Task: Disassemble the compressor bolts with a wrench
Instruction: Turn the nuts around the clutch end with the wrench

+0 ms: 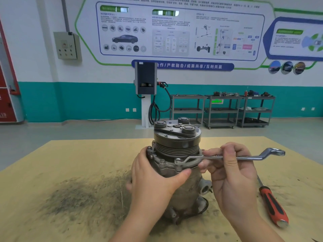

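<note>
Workshop bay, teal-and-white wall behind with printed vehicle posters (178, 30), a charging post (146, 88) and three grey trolleys (222, 110) at the far side. Yellow board tabletop (61, 172), soiled with dark grime left of the left hand. Compressor (176, 154) stands upright on the board, pulley end up, between both hands. Left hand (152, 179) wraps the housing, fingers curled round its left flank, thumb lying across the front just under the flange bolts. Right hand (230, 170) pinches the shank of an offset ring wrench (232, 157), fingers curled over it; the near ring sits on a flange bolt (178, 161) just beyond the left thumb tip, the far ring projects past the right hand. Red-and-black screwdriver (272, 205) lies on the board right of the right wrist.
</note>
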A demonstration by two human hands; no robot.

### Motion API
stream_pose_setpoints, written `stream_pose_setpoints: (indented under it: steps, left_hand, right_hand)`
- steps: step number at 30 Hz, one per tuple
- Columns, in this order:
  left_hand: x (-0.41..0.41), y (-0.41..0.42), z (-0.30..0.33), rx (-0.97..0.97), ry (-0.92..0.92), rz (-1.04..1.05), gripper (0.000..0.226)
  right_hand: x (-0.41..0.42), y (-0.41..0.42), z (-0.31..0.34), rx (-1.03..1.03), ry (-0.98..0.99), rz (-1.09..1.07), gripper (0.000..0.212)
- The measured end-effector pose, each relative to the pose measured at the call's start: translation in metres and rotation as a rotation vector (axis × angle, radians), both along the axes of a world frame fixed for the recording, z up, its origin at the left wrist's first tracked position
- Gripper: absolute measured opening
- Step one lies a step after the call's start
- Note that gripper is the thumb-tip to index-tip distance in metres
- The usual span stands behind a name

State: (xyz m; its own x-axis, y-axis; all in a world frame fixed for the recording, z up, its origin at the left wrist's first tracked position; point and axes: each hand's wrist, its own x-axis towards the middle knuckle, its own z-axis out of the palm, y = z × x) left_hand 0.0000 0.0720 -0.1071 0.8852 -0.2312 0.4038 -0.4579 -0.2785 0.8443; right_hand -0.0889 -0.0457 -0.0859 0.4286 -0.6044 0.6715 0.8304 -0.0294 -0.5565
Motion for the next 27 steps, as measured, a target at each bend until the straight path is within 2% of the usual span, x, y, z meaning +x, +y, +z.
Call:
stream_pose_setpoints:
  steps: [2,5,8,10,13,15,17,20,25,27]
  left_hand:
    - [-0.016,-0.003,0.0,0.033,0.019,0.096,0.124]
    - [-0.022,0.0,-0.004,0.097,-0.01,0.108,0.133]
    - [-0.01,0.007,-0.006,0.126,-0.058,0.076,0.134]
    - [-0.001,0.012,-0.005,0.097,-0.018,-0.024,0.135]
    - [0.006,0.014,-0.005,0.047,-0.003,-0.111,0.127]
    - [0.008,0.014,-0.007,0.038,-0.039,-0.105,0.119]
    - [0.007,0.014,-0.007,0.011,-0.044,-0.089,0.12]
    - [0.0,0.01,-0.006,-0.01,-0.047,0.0,0.12]
    - [-0.029,-0.004,-0.005,0.029,-0.07,0.2,0.121]
    - [-0.035,-0.005,-0.005,0.057,-0.067,0.238,0.121]
  right_hand:
    - [-0.001,-0.003,-0.001,-0.008,-0.016,-0.046,0.011]
    - [-0.004,-0.008,0.0,-0.002,-0.034,-0.093,0.01]
    - [-0.007,-0.004,-0.002,-0.051,-0.056,-0.148,0.011]
    - [-0.008,0.004,-0.003,-0.137,-0.101,-0.226,0.014]
    - [-0.007,0.014,-0.005,-0.266,-0.185,-0.374,0.007]
    - [-0.005,0.016,-0.007,-0.306,-0.225,-0.441,0.011]
    - [-0.004,0.017,-0.009,-0.368,-0.257,-0.484,0.019]
    - [-0.003,0.02,-0.01,-0.494,-0.293,-0.504,0.019]
    - [-0.004,0.014,-0.006,-0.452,-0.28,-0.56,0.019]
    - [-0.007,0.01,-0.001,-0.345,-0.261,-0.537,0.015]
